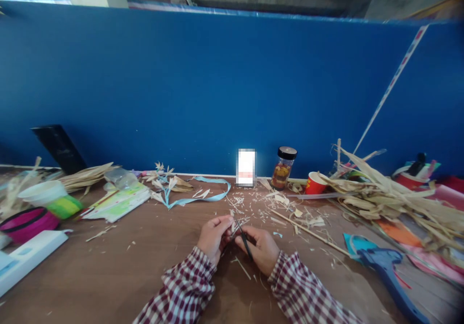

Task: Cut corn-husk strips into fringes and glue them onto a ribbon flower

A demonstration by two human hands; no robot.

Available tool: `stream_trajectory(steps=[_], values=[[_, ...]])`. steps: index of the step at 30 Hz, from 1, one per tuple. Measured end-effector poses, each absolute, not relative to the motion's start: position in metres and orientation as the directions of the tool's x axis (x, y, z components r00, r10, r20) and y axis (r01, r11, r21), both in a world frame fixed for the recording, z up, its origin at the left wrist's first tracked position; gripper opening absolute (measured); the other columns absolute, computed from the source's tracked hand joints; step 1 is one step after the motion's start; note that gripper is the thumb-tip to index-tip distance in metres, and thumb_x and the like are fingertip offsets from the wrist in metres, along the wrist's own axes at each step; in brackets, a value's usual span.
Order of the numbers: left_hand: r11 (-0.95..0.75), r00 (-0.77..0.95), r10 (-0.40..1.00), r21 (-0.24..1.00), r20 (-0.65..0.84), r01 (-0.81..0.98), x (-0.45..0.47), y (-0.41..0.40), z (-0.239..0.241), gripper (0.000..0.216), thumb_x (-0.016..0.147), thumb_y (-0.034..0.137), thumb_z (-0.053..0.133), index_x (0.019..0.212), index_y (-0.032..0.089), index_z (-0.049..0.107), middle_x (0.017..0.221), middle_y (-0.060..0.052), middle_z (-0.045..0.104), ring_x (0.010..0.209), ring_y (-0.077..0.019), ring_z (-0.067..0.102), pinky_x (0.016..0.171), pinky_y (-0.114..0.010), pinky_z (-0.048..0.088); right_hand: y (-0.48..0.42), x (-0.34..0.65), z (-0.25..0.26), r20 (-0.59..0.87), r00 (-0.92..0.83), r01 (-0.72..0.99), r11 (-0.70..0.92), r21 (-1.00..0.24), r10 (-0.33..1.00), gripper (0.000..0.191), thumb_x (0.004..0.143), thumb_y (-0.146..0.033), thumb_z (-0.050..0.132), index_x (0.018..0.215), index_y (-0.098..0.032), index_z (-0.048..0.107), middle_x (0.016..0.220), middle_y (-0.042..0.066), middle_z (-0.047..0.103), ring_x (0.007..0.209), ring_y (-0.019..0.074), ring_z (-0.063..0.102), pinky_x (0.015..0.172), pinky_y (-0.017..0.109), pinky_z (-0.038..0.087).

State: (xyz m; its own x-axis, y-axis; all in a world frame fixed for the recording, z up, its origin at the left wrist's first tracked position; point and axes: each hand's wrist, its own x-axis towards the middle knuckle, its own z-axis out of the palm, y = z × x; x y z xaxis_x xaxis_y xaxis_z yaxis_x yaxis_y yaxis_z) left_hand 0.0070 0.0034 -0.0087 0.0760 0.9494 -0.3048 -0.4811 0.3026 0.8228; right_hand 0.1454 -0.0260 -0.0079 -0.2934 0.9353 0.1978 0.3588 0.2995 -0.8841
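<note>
My left hand [213,237] is closed in a pinch on a small pale strip of dried husk [236,225] held just above the brown table [145,256]. My right hand [261,247] is closed around a thin dark tool [246,244], perhaps small scissors, whose tip points up at the strip. Both hands meet at the table's middle, close to me. My sleeves are red and white check. Pale husk scraps [246,203] lie scattered just beyond the hands.
A heap of dried husks [391,193] lies at right by a red cup [314,184] and a dark-lidded jar [283,168]. A blue glue gun [384,266] lies near right. A blue ribbon [203,196], a white bowl [41,192] and a pink bowl [27,222] sit left. Behind stands a blue wall.
</note>
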Motion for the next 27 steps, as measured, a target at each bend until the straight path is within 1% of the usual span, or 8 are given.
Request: stream_trajectory(steps=[10,15,20,23,27], values=[[0.310,0.028,0.945,0.860,-0.327,-0.406,0.004,0.004,-0.003,0.011,0.062,0.021,0.066,0.067,0.012,0.061,0.048,0.003,0.051,0.039,-0.0038,0.041,0.036,-0.014,0.033,-0.025,0.147,-0.010,0.189,-0.285,0.400,0.296,-0.868,0.940,0.026,0.078,-0.037,0.048,0.084,-0.018,0.064,0.064,0.000,0.060,0.062,0.0146,0.052,0.056,0.022,0.039],[0.267,0.005,0.960,0.905,-0.281,-0.330,0.001,0.007,-0.005,0.012,0.059,0.022,0.065,0.063,0.012,0.060,0.042,0.005,0.047,0.035,-0.0031,0.036,0.034,-0.014,0.028,-0.025,0.147,-0.010,0.177,-0.295,0.413,0.293,-0.862,0.939,0.026,0.079,-0.037,0.047,0.084,-0.018,0.064,0.067,0.000,0.061,0.060,0.0136,0.051,0.054,0.021,0.038],[0.170,-0.041,0.982,0.958,-0.184,-0.230,-0.003,0.011,-0.008,0.016,0.056,0.025,0.066,0.058,0.011,0.057,0.039,0.005,0.047,0.032,-0.0027,0.033,0.032,-0.015,0.022,-0.025,0.148,-0.012,0.174,-0.293,0.413,0.289,-0.864,0.940,0.026,0.079,-0.039,0.048,0.079,-0.018,0.063,0.058,-0.002,0.054,0.053,0.0111,0.046,0.050,0.020,0.035],[0.164,-0.048,0.983,0.964,-0.177,-0.209,-0.005,0.012,-0.008,0.020,0.055,0.028,0.067,0.060,0.011,0.058,0.038,0.006,0.045,0.032,-0.0030,0.033,0.032,-0.015,0.022,-0.023,0.148,-0.014,0.149,-0.255,0.367,0.239,-0.899,0.955,0.025,0.078,-0.040,0.049,0.084,-0.020,0.062,0.054,-0.004,0.049,0.047,0.0098,0.042,0.046,0.020,0.034],[0.260,0.021,0.964,0.930,-0.264,-0.259,-0.004,0.009,-0.004,0.024,0.055,0.032,0.068,0.064,0.012,0.058,0.043,0.005,0.050,0.032,-0.0024,0.034,0.031,-0.014,0.023,-0.020,0.148,-0.019,0.067,-0.217,0.272,0.126,-0.954,0.974,0.028,0.077,-0.042,0.050,0.091,-0.021,0.061,0.053,-0.004,0.045,0.044,0.0091,0.041,0.041,0.019,0.033]])
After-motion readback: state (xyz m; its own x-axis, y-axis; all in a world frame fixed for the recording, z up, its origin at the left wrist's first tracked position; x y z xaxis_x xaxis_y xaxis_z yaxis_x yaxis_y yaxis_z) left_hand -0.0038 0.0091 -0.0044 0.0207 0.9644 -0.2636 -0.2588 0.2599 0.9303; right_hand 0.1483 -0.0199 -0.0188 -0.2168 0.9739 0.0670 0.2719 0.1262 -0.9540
